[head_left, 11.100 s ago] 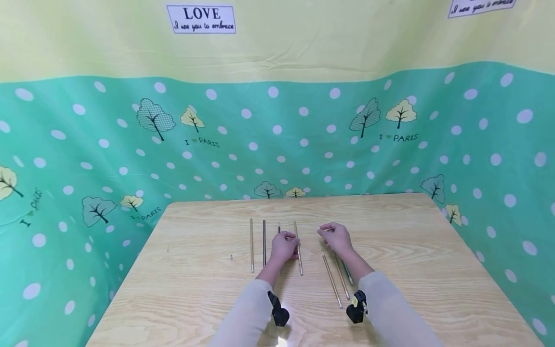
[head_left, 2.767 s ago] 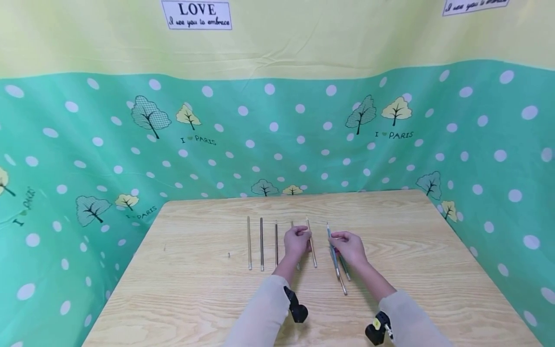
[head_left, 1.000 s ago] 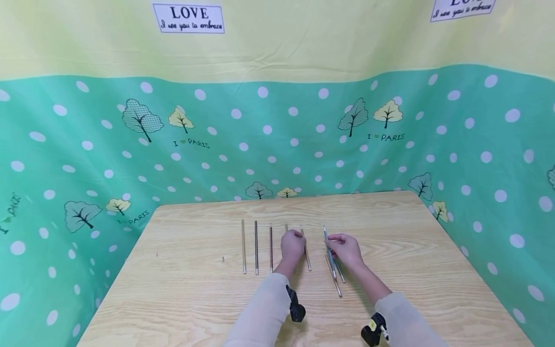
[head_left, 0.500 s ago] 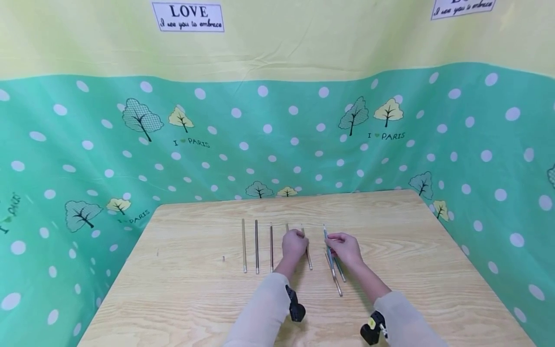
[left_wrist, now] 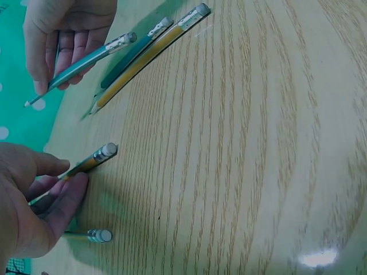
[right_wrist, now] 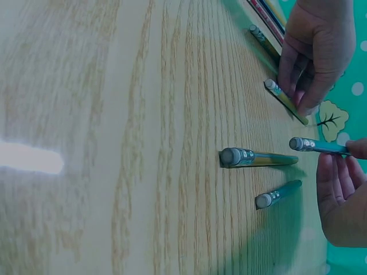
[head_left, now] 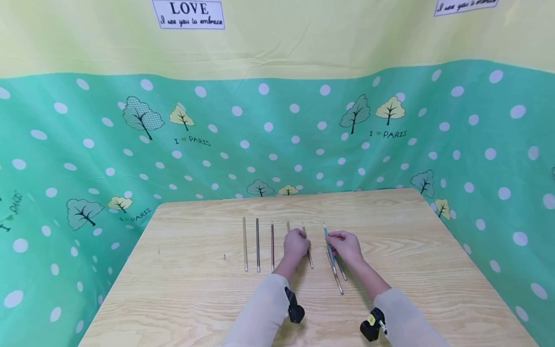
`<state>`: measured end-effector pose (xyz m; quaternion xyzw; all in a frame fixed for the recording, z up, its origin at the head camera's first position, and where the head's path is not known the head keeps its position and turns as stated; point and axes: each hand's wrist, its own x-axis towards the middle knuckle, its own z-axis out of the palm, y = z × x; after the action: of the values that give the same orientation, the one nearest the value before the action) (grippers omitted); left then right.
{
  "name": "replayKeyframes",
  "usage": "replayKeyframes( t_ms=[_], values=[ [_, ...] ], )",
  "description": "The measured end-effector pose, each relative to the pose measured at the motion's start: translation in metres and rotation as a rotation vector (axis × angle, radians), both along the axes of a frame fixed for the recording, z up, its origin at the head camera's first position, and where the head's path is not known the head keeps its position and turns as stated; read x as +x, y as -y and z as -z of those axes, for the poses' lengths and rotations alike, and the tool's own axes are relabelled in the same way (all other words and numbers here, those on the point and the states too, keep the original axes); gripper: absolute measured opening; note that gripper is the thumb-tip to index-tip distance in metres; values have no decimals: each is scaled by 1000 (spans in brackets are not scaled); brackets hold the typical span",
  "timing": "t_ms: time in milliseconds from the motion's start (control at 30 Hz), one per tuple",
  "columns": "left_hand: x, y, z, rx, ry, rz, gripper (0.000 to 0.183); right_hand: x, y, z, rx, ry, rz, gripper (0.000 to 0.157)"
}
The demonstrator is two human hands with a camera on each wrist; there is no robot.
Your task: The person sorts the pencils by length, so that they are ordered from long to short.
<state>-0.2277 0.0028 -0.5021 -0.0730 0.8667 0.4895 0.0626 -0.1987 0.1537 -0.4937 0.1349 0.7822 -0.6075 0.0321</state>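
My left hand [head_left: 296, 246] pinches a gold pencil [head_left: 310, 260] at the right end of a row on the table. In the left wrist view, thumb and fingers close on that pencil [left_wrist: 92, 160], its eraser end pointing out. My right hand [head_left: 348, 248] holds a blue pencil [head_left: 327, 239] between thumb and fingers, raised off the wood. Under it lie another gold pencil [head_left: 339, 285] and a green pencil [head_left: 341, 270], seen apart in the right wrist view. A further pencil [head_left: 288, 225] of the row is partly hidden behind my left hand.
Left of my hands, a gold pencil [head_left: 244, 246], a black pencil [head_left: 257, 246] and a dark red pencil [head_left: 272, 246] lie side by side. A tiny scrap [head_left: 224, 256] sits further left. Green dotted cloth [head_left: 234, 164] hangs behind the wooden table [head_left: 173, 289].
Since the oldest frame, my left hand has shifted right, another gold pencil has joined the row from the right-hand group, and my right hand has taken up the blue pencil. Lately both hands barely move.
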Motion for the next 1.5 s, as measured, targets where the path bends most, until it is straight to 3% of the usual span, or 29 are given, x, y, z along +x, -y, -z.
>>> replayKeyframes(
  t_ms=[600,1500],
  values=[
    [7,2,-6,-33,-12,28,25,-8,6,-8,-3,7,4,29],
    [8,4,3,-41,-12,32,23,-28,24,-2,70,30,33,27]
  ],
)
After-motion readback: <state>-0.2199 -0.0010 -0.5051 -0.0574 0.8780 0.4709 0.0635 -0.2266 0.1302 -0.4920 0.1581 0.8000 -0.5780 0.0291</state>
